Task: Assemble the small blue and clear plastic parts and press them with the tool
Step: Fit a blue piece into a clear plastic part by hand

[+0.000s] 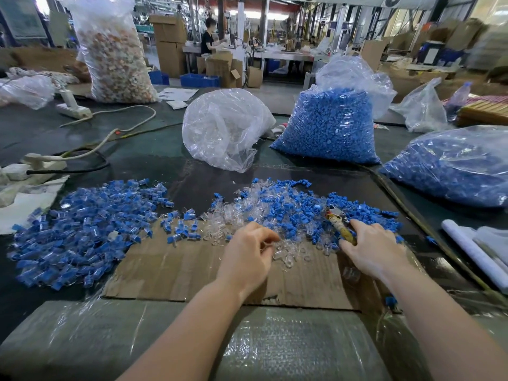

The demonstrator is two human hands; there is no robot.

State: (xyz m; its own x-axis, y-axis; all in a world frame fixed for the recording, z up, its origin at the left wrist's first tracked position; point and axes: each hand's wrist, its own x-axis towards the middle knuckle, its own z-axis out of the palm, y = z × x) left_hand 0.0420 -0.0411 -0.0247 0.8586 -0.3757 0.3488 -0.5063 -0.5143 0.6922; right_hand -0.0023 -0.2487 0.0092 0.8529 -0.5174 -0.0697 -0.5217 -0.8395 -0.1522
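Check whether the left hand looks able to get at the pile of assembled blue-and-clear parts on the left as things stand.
Probably yes: the left hand sits at the clear parts, and only bare cardboard lies between it and the assembled pile.

On a cardboard sheet [178, 270], the left hand [248, 254] pinches clear plastic parts [291, 253]. The right hand [371, 248] grips a yellow-handled tool [339, 224] beside loose blue parts [288, 207]. A pile of assembled pieces [88, 232] lies left.

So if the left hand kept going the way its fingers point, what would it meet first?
Probably the clear parts right at the left hand's fingertips; it may already touch them. Beyond lie mixed blue parts.
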